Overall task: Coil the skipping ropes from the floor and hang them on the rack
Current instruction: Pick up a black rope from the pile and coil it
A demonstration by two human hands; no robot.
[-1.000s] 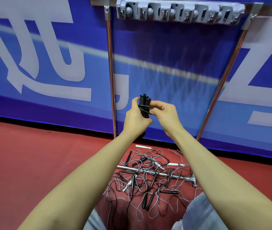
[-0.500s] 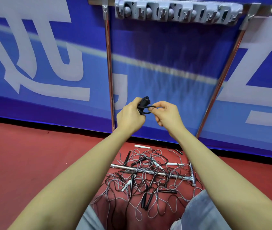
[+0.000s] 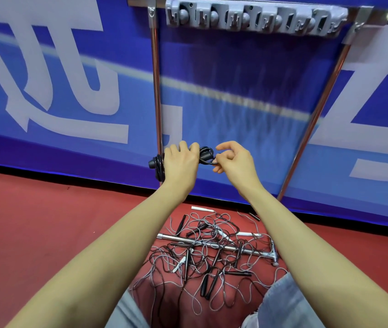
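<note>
**Colours in front of me**

The coiled rope (image 3: 204, 155) I grip is black; the ropes heaped on the floor (image 3: 207, 256) are black, grey and white; that floor (image 3: 46, 221) is dull red; the banner (image 3: 211, 79) is blue with pale grey lettering; the rack (image 3: 254, 16) is silver-grey.

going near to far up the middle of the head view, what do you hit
tangled ropes on the floor → white handle → coiled black rope gripped by left hand, right hand pinching its loop → grey hook rack
</note>
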